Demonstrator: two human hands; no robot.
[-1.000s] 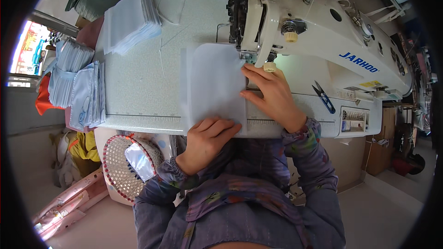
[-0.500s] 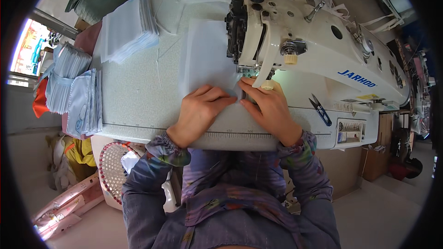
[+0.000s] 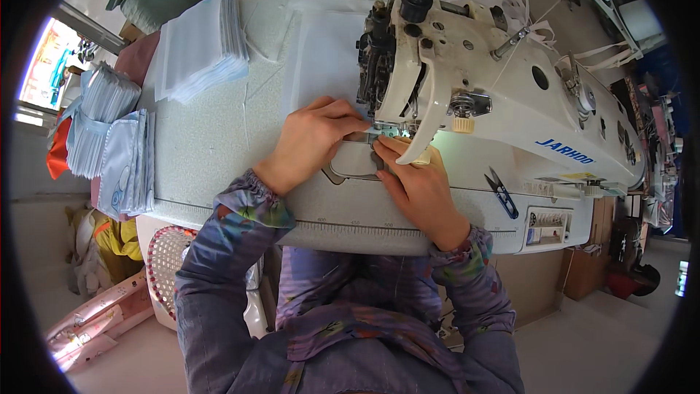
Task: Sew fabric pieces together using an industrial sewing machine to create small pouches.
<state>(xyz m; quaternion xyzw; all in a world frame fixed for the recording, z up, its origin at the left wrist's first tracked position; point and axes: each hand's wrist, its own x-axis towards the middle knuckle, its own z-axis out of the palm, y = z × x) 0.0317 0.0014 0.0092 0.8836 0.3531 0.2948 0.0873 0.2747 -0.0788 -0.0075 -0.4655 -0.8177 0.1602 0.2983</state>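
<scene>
A pale, thin fabric piece (image 3: 324, 55) lies flat on the sewing machine bed, its right side running beneath the machine head. My left hand (image 3: 310, 138) is closed at its near edge, thumb and fingers pressed together on the fabric beside the presser foot. My right hand (image 3: 421, 186) is just right of it, fingers bent near the needle area of the white sewing machine (image 3: 481, 87). Between its fingertips and thumb shows a small dark piece that I cannot make out. Part of the right fingers is behind the machine's pale curved guard (image 3: 423, 131).
A stack of pale fabric pieces (image 3: 200, 47) lies at the far left, with tied fabric bundles (image 3: 106, 124) beside it. Thread snips (image 3: 502, 193) and a small tray (image 3: 547, 226) are on the right. A woven basket (image 3: 162, 270) stands below the table's left edge.
My left hand has moved away from me and slightly left, with the fabric. A metal plate edge, covered before, now shows between my hands. My right hand stays beside the presser foot.
</scene>
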